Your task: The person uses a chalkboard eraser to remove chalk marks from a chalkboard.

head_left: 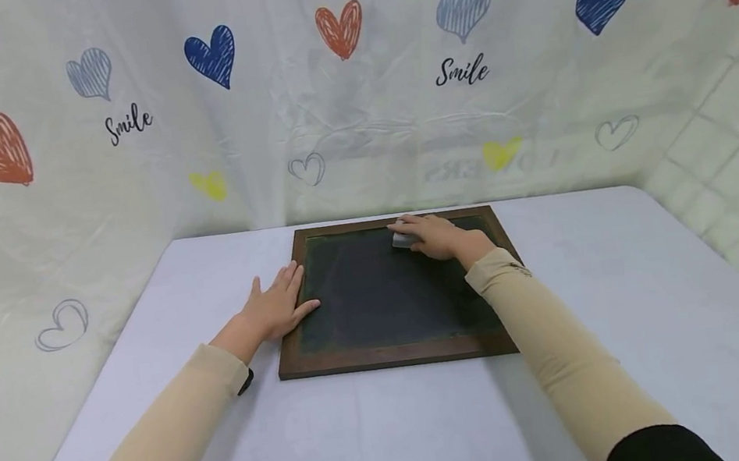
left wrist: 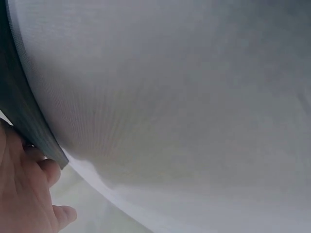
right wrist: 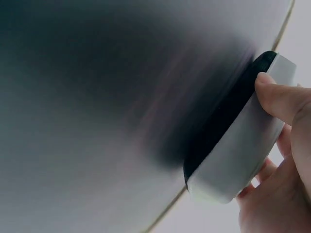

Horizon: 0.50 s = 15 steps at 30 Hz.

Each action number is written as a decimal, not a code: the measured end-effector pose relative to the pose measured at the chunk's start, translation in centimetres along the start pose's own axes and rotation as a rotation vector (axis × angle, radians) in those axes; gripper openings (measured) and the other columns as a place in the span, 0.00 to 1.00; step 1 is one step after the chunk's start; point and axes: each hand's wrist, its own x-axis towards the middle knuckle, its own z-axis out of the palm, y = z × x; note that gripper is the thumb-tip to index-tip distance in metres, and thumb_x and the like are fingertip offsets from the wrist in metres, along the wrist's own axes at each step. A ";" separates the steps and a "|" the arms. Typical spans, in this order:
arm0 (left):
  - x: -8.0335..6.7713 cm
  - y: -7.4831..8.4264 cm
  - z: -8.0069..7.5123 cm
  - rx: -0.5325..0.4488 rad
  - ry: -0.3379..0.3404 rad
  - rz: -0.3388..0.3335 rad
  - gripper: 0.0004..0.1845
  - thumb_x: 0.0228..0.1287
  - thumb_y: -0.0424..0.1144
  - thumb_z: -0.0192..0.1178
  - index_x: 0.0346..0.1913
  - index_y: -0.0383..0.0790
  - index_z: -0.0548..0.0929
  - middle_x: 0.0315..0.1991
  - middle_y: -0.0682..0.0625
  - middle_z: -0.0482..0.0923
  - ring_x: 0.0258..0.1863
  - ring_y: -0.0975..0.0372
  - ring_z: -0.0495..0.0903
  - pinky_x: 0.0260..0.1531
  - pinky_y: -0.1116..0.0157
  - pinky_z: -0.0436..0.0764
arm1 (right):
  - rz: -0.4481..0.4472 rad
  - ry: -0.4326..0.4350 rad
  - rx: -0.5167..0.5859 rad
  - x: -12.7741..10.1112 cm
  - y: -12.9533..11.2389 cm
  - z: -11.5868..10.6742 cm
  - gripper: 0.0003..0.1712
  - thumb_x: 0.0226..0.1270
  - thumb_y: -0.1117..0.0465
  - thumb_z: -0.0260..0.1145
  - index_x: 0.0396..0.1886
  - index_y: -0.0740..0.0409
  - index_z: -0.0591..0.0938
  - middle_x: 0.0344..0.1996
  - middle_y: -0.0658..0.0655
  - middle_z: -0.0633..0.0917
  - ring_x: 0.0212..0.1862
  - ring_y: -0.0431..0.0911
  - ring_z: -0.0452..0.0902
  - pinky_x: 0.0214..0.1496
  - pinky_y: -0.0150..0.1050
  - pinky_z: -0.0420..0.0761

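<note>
A dark chalkboard (head_left: 379, 300) in a brown wooden frame (head_left: 397, 354) lies flat on the white table (head_left: 633, 288). My right hand (head_left: 437, 235) grips a grey eraser (head_left: 404, 240) with a black pad and presses it on the board's far edge; the right wrist view shows the eraser (right wrist: 243, 155) pad-down on the board (right wrist: 97, 97) with fingers (right wrist: 279, 99) curled over it. My left hand (head_left: 277, 306) lies flat with straight fingers on the frame's left edge; in the left wrist view the left hand (left wrist: 29, 194) touches the frame corner (left wrist: 29, 121).
A white curtain (head_left: 349, 84) printed with hearts and "Smile" hangs right behind and to both sides of the table. Bare tabletop lies in front of the board and to its left and right.
</note>
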 end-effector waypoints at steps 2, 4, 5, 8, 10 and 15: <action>0.0 -0.1 0.1 -0.002 0.003 -0.003 0.46 0.81 0.64 0.40 0.83 0.34 0.42 0.83 0.38 0.35 0.81 0.47 0.41 0.72 0.34 0.39 | 0.005 0.006 0.003 -0.9 1.0 -0.1 0.35 0.79 0.70 0.59 0.81 0.63 0.60 0.78 0.71 0.57 0.75 0.70 0.55 0.74 0.63 0.58; -0.1 -0.2 0.2 -0.003 0.004 -0.006 0.46 0.81 0.64 0.40 0.83 0.34 0.42 0.83 0.38 0.35 0.81 0.47 0.41 0.72 0.34 0.39 | -0.003 0.016 0.001 -1.7 1.7 -0.2 0.35 0.78 0.70 0.59 0.80 0.65 0.61 0.78 0.72 0.57 0.75 0.70 0.57 0.73 0.64 0.59; -0.1 -0.2 0.2 -0.002 0.002 -0.008 0.46 0.81 0.64 0.40 0.83 0.34 0.42 0.83 0.38 0.34 0.81 0.47 0.41 0.72 0.34 0.39 | -0.004 0.020 0.006 -2.1 2.1 -0.2 0.35 0.78 0.71 0.59 0.80 0.66 0.61 0.78 0.72 0.57 0.75 0.70 0.57 0.73 0.64 0.59; 0.0 -0.2 0.1 -0.005 0.000 -0.009 0.46 0.81 0.64 0.40 0.83 0.34 0.41 0.83 0.39 0.33 0.81 0.47 0.41 0.72 0.34 0.39 | -0.010 0.031 -0.001 -2.7 2.6 -0.3 0.34 0.77 0.71 0.59 0.79 0.67 0.62 0.77 0.73 0.58 0.74 0.70 0.59 0.73 0.64 0.60; 0.1 -0.2 0.1 -0.016 0.002 -0.002 0.46 0.81 0.64 0.40 0.83 0.34 0.41 0.83 0.38 0.32 0.81 0.47 0.41 0.72 0.34 0.40 | -0.002 0.025 -0.013 -2.7 2.6 -0.3 0.34 0.77 0.71 0.59 0.79 0.66 0.62 0.77 0.72 0.59 0.74 0.70 0.59 0.72 0.64 0.61; 0.2 0.0 0.0 -0.042 0.000 0.007 0.46 0.80 0.64 0.40 0.83 0.34 0.40 0.83 0.38 0.30 0.81 0.48 0.41 0.72 0.34 0.39 | 0.032 -0.006 -0.056 -1.7 1.5 -0.1 0.34 0.78 0.70 0.59 0.80 0.61 0.63 0.78 0.69 0.58 0.72 0.71 0.61 0.70 0.64 0.64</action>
